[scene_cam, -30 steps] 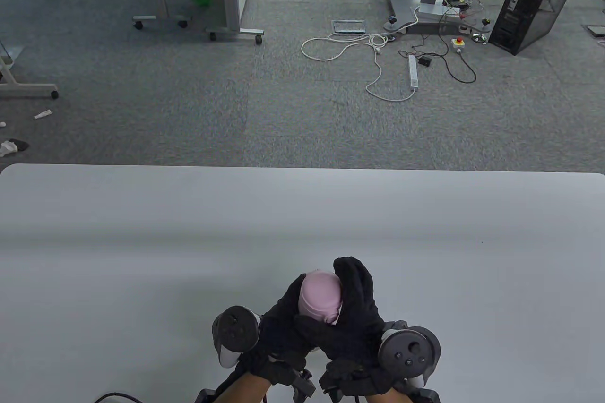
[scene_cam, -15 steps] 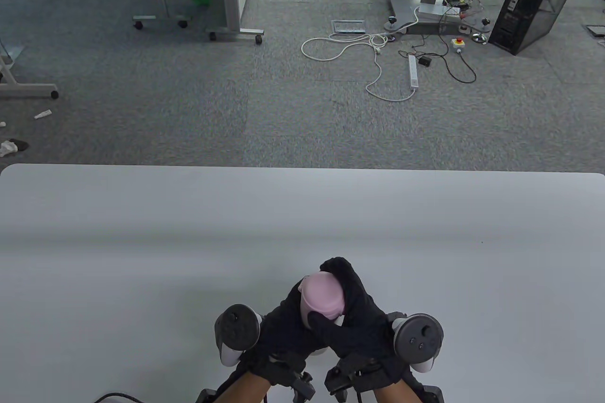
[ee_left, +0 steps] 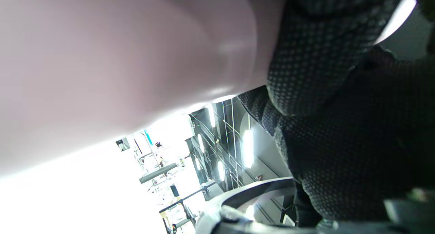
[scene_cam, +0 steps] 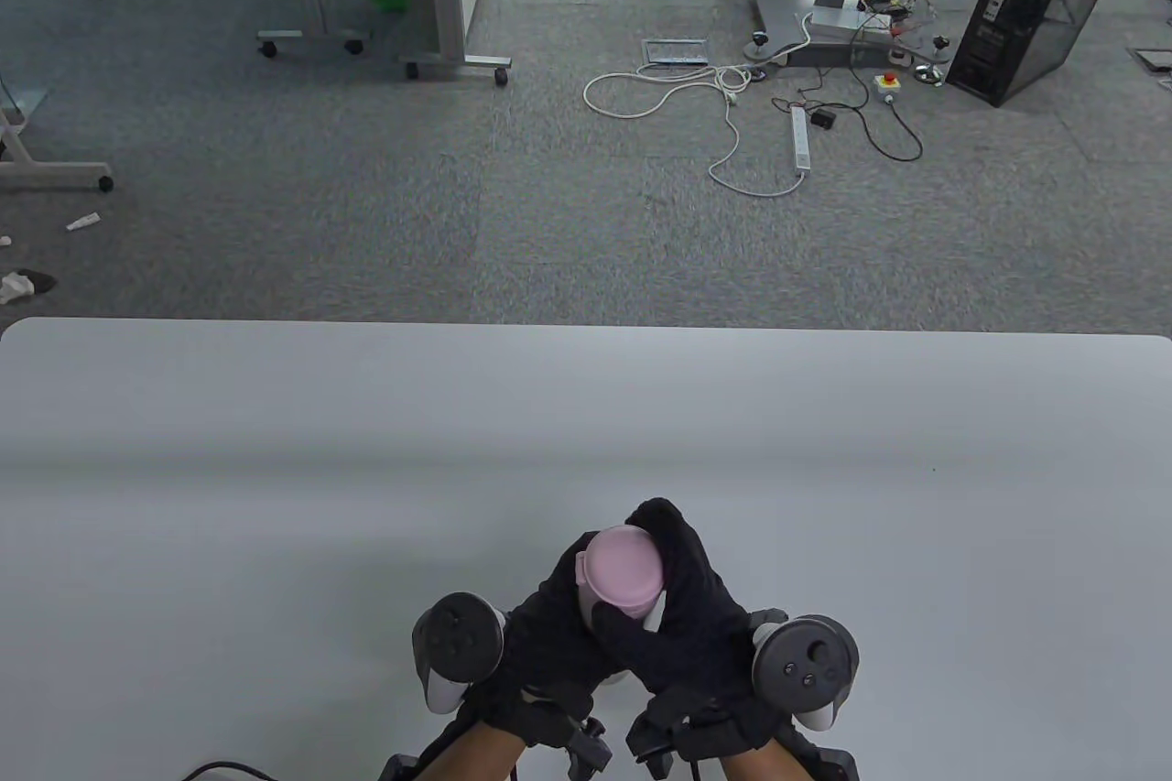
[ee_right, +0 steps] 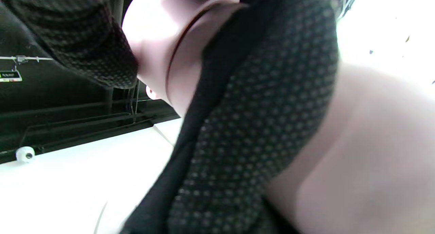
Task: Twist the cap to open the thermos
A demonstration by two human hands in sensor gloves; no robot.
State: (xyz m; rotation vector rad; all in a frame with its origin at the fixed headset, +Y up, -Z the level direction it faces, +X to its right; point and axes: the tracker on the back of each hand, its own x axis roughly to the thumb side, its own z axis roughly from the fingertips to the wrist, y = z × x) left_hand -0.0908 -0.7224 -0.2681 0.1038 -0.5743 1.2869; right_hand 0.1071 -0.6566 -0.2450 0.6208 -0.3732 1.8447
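Pink thermos (scene_cam: 612, 598) near the table (scene_cam: 275, 451) front edge — left hand (scene_cam: 540, 625) wraps its body, right hand (scene_cam: 682, 598) clamps the cap (scene_cam: 623, 564). Brace body firmly; twist cap only — no tilting.

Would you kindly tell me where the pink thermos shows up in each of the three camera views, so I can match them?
Table view: thermos at bottom centre, only its pink cap end showing between both gloved hands.
Left wrist view: thermos fills the upper left as a blurred pink body.
Right wrist view: thermos at lower right, its cap seam near top centre.
Shared landmark: the dotted black glove of the right hand, wrapped around the thermos.
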